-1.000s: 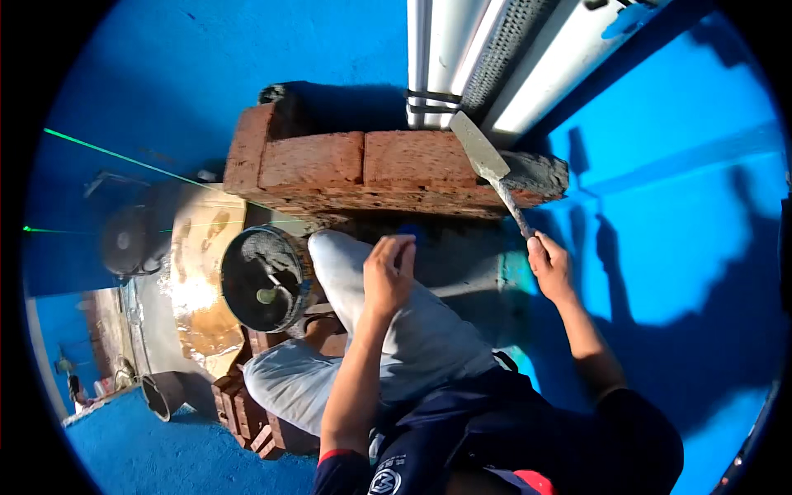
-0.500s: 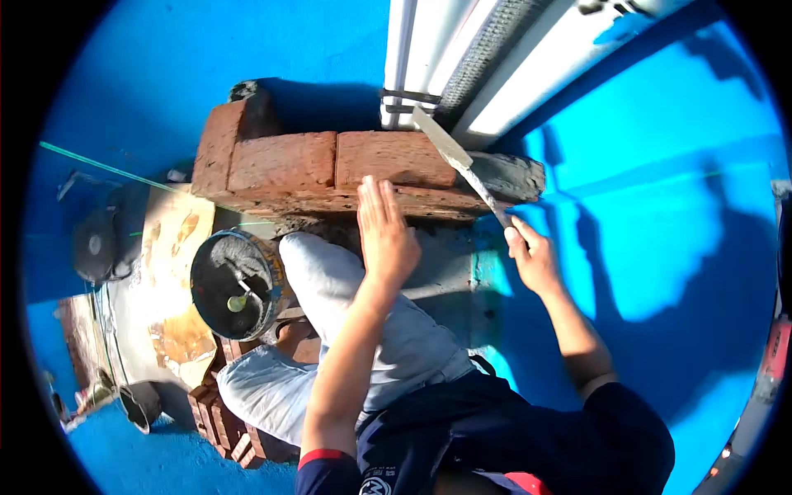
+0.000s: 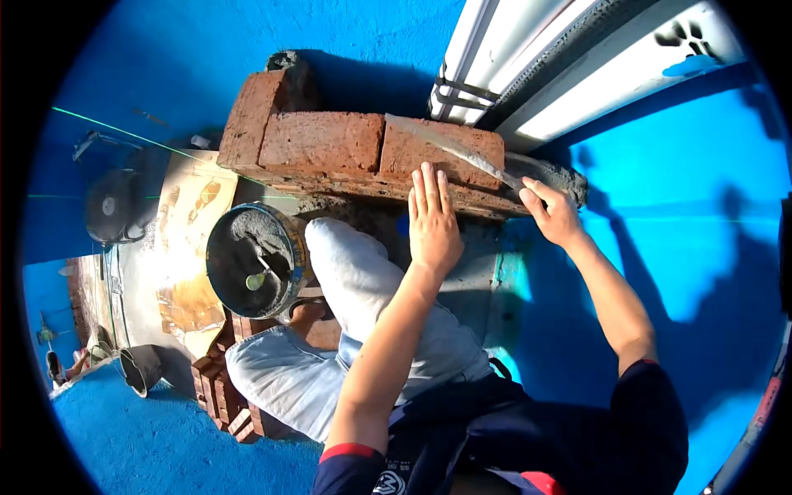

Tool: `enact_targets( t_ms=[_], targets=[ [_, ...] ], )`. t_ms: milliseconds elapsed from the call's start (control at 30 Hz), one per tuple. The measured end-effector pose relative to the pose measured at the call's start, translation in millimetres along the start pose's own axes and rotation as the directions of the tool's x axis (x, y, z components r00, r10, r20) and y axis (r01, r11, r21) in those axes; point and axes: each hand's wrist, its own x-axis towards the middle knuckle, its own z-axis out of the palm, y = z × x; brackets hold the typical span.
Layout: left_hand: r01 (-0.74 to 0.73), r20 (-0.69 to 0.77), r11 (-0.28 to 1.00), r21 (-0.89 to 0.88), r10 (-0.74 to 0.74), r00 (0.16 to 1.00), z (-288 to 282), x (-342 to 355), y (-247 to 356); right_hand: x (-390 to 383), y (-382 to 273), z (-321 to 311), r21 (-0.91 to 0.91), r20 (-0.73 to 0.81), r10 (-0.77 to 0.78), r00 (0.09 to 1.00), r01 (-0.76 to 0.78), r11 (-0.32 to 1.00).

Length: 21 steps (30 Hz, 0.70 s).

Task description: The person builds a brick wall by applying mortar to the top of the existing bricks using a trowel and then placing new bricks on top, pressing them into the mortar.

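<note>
My left hand (image 3: 435, 223) is open, its fingers stretched out at the near edge of a red brick (image 3: 474, 148). My right hand (image 3: 551, 213) is closed round the handle end of a trowel (image 3: 454, 148) smeared with mortar. The trowel's narrow blade slants across that brick, its tip near the joint with a second red brick (image 3: 322, 142); whether it touches cannot be made out. Both bricks lie in the top course of a low wall. Grey mortar (image 3: 563, 177) covers the wall's right end, past the brick.
Left of my knee stands a bucket (image 3: 256, 309) with grey mortar and a tool inside. Several stacked bricks (image 3: 219, 392) lie below it, beside a stained board (image 3: 186, 289). White pipes (image 3: 569, 58) rise behind the wall. A green string (image 3: 124, 128) runs to its left end.
The trowel blade has swung left and lower, from pointing past the right brick to lying across it. My left hand stays near the same brick edge. The whole view has shifted.
</note>
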Motion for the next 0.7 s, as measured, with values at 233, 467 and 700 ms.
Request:
enact_targets(
  t_ms=[233,467,700],
  targets=[
    [-0.024,-0.001,0.999,-0.033,0.024,1.000,1,-1,-2,12,-2,-5,-0.059,0.006,-0.031,1.000,0.031,0.998],
    [-0.049,0.006,0.983,-0.178,0.051,0.999,-13,1,-5,14,12,-9,-0.099,0.149,0.146,0.978,-0.133,0.986],
    [-0.130,0.071,0.989,0.074,0.125,0.990,-24,3,-25,28,3,-14,-0.156,0.195,0.203,0.960,-0.174,0.972]
  ],
)
